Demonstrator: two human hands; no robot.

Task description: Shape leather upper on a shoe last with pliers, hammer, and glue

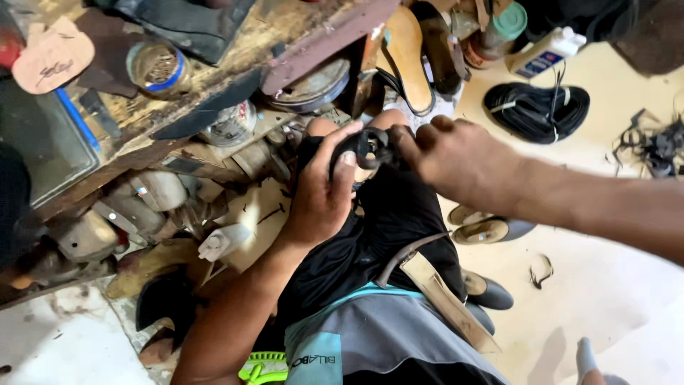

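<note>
My left hand (322, 194) and my right hand (456, 158) meet over my lap, both gripping a small black strap piece (372, 146). The left thumb presses on one end of the strap. The right hand's fingers pinch the other end from the right. Black cloth (388, 228) covers my knees beneath the hands. Much of the strap is hidden by the fingers.
A cluttered wooden workbench (206, 85) with tins, soles and tools lies at the left. A long wooden piece (449, 306) with a strap rests on my lap. Shoes (491, 229), a black sandal (536, 110), a white bottle (545, 51) and black scraps (652, 146) sit on the floor.
</note>
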